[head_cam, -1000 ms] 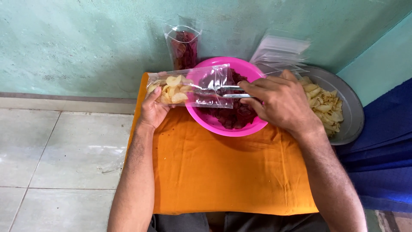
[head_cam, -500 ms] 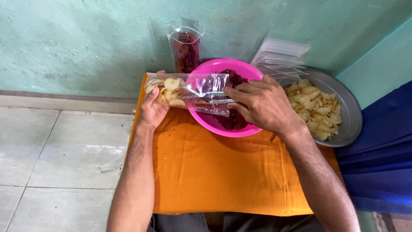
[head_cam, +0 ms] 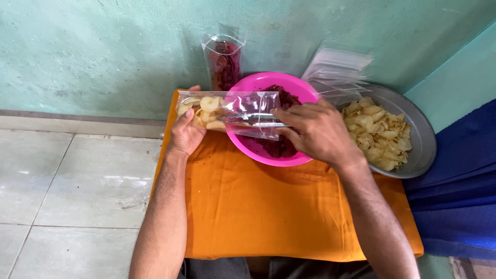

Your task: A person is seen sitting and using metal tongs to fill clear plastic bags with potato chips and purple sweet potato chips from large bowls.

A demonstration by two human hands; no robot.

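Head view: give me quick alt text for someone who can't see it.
Two hands hold a clear plastic bag of pale chips sideways over a pink bowl of dark red chips: left hand at the filled end, right hand at the opening. Orange cloth lies below.

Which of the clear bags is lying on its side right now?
The clear bag holding pale yellow chips, held sideways over the pink bowl by both hands. The bag of dark red chips stands upright against the wall, and the empty bags lean stacked there.

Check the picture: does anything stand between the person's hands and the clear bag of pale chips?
Nothing visible does. The left hand cups the chip-filled end of the clear bag, and the right hand grips its open end, above the pink bowl.
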